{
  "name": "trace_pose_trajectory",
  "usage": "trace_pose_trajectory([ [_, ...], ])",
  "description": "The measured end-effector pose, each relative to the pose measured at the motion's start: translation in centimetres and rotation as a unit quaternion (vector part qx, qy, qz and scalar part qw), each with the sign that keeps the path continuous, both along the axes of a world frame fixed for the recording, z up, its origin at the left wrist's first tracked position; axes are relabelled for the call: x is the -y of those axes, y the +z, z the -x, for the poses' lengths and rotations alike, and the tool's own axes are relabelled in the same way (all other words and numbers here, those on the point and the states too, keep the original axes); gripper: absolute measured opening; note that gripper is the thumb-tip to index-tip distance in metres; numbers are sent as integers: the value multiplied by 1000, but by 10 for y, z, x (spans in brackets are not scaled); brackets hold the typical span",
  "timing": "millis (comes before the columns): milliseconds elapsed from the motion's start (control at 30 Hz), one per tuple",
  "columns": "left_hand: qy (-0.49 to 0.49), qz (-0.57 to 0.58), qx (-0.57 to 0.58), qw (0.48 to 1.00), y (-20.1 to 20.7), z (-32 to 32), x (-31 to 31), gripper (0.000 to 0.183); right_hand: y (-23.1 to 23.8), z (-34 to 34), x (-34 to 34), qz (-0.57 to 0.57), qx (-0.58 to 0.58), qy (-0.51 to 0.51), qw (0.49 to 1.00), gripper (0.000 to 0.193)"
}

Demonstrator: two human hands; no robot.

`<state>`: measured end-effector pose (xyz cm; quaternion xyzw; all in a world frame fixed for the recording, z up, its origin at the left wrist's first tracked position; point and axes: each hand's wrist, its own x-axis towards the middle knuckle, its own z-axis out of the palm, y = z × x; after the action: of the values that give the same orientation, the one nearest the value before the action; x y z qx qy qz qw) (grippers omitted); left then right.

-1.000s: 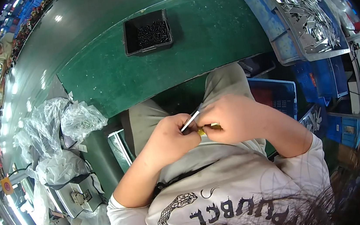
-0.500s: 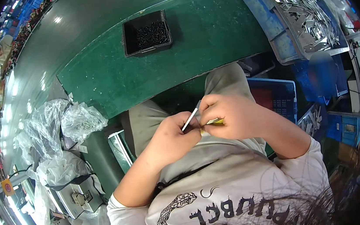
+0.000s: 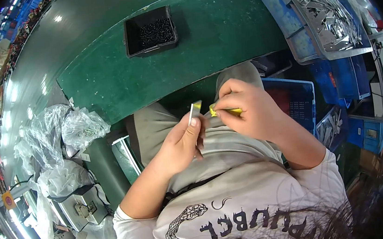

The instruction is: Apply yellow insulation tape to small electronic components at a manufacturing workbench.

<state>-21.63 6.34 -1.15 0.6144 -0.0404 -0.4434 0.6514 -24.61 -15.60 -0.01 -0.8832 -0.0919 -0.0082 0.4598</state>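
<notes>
A thin flat metal strip is pinched upright betw. thumb and fingers of the left hand, held over the lap just below the table edge. A small yellow piece is gripped in the curled fingers of the right hand, its tip sticking out toward the strip; the two are near but whether they touch can't be told. A green table is seen in front, w/ a black tray of small dark parts set on it. A grey tray of metal parts is stacked on blue crates at the right. Clear plastic bags are heaped at the left.
</notes>
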Motion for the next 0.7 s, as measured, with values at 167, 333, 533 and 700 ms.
trace_pose_trajectory([
  [167, -78, -106, 82, 988, 10, -1, 3, 34, 0, 2, 0, 3, 12, -11, 1000, 8],
  [333, -44, -127, 210, 968, -7, 8, 5, 15, -2, 2, -2, 7, 11, -23, 1000, 8],
  [533, -44, -115, 237, 964, -4, 10, 9, 10, -3, 2, -1, 10, -6, -36, 999, 7],
  [700, -41, -110, 246, 962, -6, 10, 5, 11, -5, 1, -2, 34, 15, -48, 998, 6],
])
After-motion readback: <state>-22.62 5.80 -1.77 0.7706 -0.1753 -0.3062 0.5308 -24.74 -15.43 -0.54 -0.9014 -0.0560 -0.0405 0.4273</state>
